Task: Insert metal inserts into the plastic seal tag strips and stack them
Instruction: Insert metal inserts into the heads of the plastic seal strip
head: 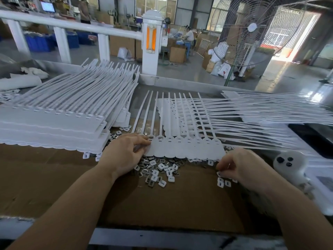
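Head view. Centre of frame: white seal tag strip [185, 147] lying flat on brown cardboard [54, 177], tails fanning toward the top. Left hand [124, 152] at the strip's left end, fingertips curled onto its edge, pinching it. Right hand [239, 166] lower right, fingers curled over small inserts; exact hold cannot be told. Loose metal inserts [158, 172] heaped just below the strip, between the hands. Stack of strips [54, 123] at left; another pile [270, 112] at right. Large fan [252, 27] upper right.

Two bare forearms, left hand [124, 152] and right hand [239, 166] ungloved, sleeveless.
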Demonstrator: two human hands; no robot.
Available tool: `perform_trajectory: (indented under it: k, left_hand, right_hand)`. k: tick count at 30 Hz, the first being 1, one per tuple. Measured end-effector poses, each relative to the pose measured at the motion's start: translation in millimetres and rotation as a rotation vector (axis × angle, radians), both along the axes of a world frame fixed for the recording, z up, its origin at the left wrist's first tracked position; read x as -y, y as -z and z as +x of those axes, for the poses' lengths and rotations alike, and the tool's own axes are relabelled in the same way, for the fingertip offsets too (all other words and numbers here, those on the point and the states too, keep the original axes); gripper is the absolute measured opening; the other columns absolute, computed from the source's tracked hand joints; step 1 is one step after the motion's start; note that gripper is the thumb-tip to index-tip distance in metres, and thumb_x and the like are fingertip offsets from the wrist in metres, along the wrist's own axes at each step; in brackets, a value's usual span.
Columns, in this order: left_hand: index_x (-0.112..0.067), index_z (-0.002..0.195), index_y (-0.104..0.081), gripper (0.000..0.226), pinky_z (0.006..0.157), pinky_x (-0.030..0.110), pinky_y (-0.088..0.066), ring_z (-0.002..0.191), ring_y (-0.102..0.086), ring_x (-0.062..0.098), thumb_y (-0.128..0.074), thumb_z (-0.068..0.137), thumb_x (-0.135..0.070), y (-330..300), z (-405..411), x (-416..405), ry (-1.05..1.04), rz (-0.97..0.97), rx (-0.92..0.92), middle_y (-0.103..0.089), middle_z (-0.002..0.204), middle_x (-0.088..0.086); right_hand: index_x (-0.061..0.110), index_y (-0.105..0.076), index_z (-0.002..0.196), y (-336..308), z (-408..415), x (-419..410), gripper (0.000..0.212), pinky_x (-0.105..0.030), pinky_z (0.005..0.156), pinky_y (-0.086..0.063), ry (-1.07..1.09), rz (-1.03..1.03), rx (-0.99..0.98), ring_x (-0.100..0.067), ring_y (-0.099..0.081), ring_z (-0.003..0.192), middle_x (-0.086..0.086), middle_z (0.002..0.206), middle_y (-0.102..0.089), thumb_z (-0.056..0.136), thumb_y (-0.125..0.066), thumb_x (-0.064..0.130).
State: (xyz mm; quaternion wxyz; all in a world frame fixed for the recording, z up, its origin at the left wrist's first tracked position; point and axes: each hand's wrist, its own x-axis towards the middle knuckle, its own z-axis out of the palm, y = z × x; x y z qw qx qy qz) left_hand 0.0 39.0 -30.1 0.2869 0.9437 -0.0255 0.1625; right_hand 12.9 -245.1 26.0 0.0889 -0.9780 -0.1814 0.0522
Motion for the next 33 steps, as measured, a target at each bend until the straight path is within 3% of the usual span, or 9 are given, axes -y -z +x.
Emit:
perform_trajectory:
  k: [3,5,11,20,24,29,33]
  left_hand:
    - [-0.029,0.111,-0.067,0.025,0.094,0.008,-0.022,0.119,-0.044,0.000,-0.060,0.088,-0.025,-0.3,0.0,0.3,-0.001,-0.004,0.000,-0.057,0.124,-0.018]
    - [-0.030,0.111,-0.067,0.024,0.094,0.008,-0.022,0.120,-0.043,-0.001,-0.060,0.088,-0.025,-0.2,0.1,0.3,-0.001,-0.004,0.000,-0.057,0.124,-0.018]
    - [-0.031,0.111,-0.067,0.024,0.095,0.009,-0.022,0.120,-0.043,-0.001,-0.060,0.088,-0.025,0.0,0.0,0.0,-0.005,-0.011,-0.016,-0.057,0.124,-0.019]
    - [-0.033,0.111,-0.065,0.024,0.096,0.014,-0.026,0.119,-0.043,0.002,-0.059,0.088,-0.027,3.8,1.3,-2.8,-0.018,-0.017,-0.004,-0.058,0.122,-0.017]
    - [-0.032,0.112,-0.063,0.025,0.107,0.035,-0.032,0.118,-0.045,0.009,-0.057,0.088,-0.026,2.9,1.5,-2.3,-0.006,0.055,0.006,-0.057,0.122,-0.014]
    - [-0.040,0.116,-0.057,0.030,0.108,0.034,-0.013,0.124,-0.034,0.006,-0.051,0.088,-0.030,2.2,-1.1,2.5,-0.067,0.184,0.053,-0.048,0.125,-0.019]
    - [-0.047,0.128,-0.041,0.047,0.112,0.046,-0.003,0.132,-0.013,0.010,-0.046,0.085,-0.032,-2.2,2.9,9.4,-0.105,0.342,0.022,-0.029,0.140,-0.014]
  right_hand:
    - [0.043,-0.053,0.070,-1.8,-2.2,-0.5,0.025,-0.011,0.069,-0.040,-0.014,-0.020,0.013,0.005,-0.048,0.075,0.023,0.077,-0.047,0.082,-0.069,0.028]
    - [0.042,-0.048,0.066,-3.4,-2.1,-4.1,0.029,-0.010,0.064,-0.038,-0.015,0.008,0.047,0.005,-0.049,0.074,0.021,0.078,-0.049,0.082,-0.068,0.029]
    - [0.022,-0.069,0.091,-0.9,6.6,-47.2,0.007,-0.020,0.082,-0.048,-0.028,0.315,0.232,-0.004,-0.060,0.083,0.010,0.089,-0.066,0.086,-0.065,0.019]
    - [0.018,-0.065,0.091,14.1,26.8,-102.7,0.007,-0.025,0.073,-0.044,-0.064,0.350,0.323,-0.011,-0.056,0.080,0.003,0.089,-0.067,0.091,-0.058,0.018]
    - [0.019,-0.064,0.092,18.2,35.1,-112.4,0.007,-0.023,0.067,-0.037,0.003,0.348,0.332,-0.010,-0.052,0.075,0.004,0.086,-0.065,0.091,-0.057,0.017]
    - [0.021,-0.063,0.094,22.9,41.5,-121.7,0.010,-0.027,0.073,-0.042,0.051,0.382,0.351,-0.012,-0.055,0.079,0.005,0.086,-0.064,0.092,-0.055,0.016]
    - [0.019,-0.063,0.092,28.3,42.8,-123.6,0.007,-0.024,0.066,-0.035,0.067,0.447,0.406,-0.010,-0.050,0.075,0.007,0.082,-0.060,0.091,-0.057,0.017]
